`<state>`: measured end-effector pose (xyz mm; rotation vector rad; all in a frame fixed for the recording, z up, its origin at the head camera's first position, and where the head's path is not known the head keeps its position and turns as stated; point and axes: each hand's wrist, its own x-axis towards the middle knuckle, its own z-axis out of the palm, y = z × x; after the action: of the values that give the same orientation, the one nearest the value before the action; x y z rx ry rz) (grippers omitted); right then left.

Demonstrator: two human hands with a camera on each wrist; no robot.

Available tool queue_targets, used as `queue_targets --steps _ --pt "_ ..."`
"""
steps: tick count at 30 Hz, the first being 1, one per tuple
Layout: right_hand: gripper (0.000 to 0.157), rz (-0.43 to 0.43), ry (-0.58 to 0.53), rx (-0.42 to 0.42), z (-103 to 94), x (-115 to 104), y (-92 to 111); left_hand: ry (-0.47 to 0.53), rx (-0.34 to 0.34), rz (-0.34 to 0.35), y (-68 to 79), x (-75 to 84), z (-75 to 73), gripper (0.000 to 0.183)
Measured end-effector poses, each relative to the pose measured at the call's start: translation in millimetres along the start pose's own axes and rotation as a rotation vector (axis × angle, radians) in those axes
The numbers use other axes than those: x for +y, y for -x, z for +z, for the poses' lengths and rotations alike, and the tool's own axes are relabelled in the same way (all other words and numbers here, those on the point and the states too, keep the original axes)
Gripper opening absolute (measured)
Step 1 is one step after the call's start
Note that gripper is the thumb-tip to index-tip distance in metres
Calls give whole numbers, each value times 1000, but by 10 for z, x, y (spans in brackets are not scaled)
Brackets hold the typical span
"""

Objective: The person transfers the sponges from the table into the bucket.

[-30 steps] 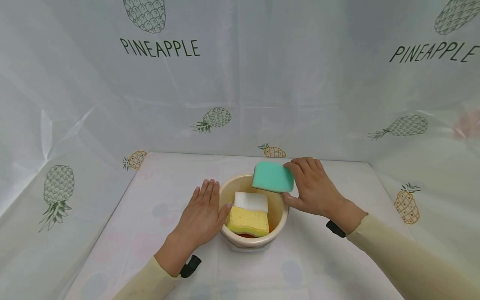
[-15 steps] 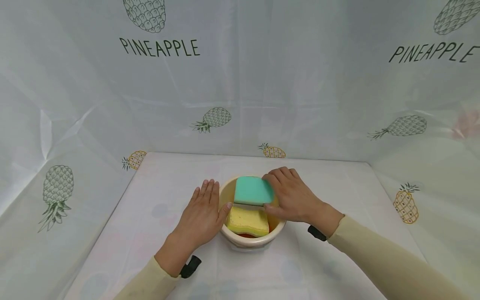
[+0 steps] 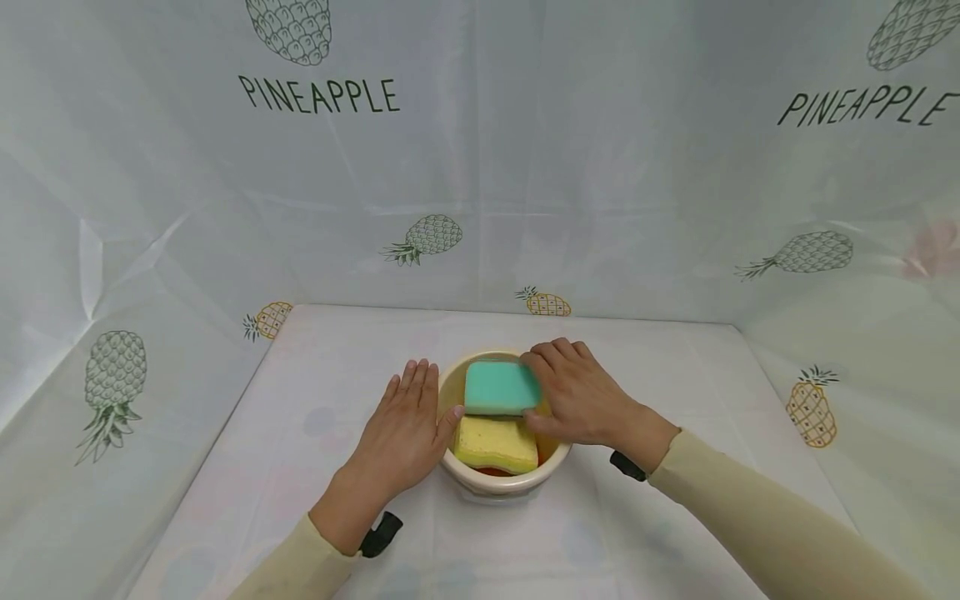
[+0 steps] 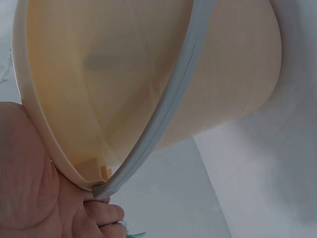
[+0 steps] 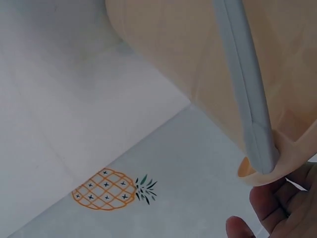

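A cream bucket (image 3: 506, 485) stands on the table, its grey handle (image 4: 166, 111) lowered against the outside. My right hand (image 3: 581, 396) pinches a teal sponge (image 3: 501, 387) by its right end, inside the bucket's mouth. In front of it, within the bucket, lies a yellow sponge (image 3: 495, 443). A white sponge seen earlier is now covered by the teal one. My left hand (image 3: 397, 433) lies with straight fingers along the bucket's left side, thumb over the rim. Neither wrist view shows the sponges; the right wrist view catches only fingers (image 5: 267, 203) by the rim.
The table (image 3: 337, 517) has a pale, spotted cover. A white sheet (image 3: 600, 167) printed with pineapples hangs behind and at both sides, meeting the table's back edge.
My right hand has brought the teal sponge leftward from above the right rim and lowered it into the bucket, over the white sponge. My left hand has stayed put.
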<state>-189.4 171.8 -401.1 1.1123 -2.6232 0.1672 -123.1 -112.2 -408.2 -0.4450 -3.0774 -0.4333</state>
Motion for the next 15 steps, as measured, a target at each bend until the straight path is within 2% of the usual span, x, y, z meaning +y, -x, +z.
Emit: queue_targets --steps 10,15 --pt "61 25 20 17 9 2 23 -8 10 5 -3 -26 23 78" --pt "63 70 10 35 19 -13 47 0 15 6 -14 -31 30 78"
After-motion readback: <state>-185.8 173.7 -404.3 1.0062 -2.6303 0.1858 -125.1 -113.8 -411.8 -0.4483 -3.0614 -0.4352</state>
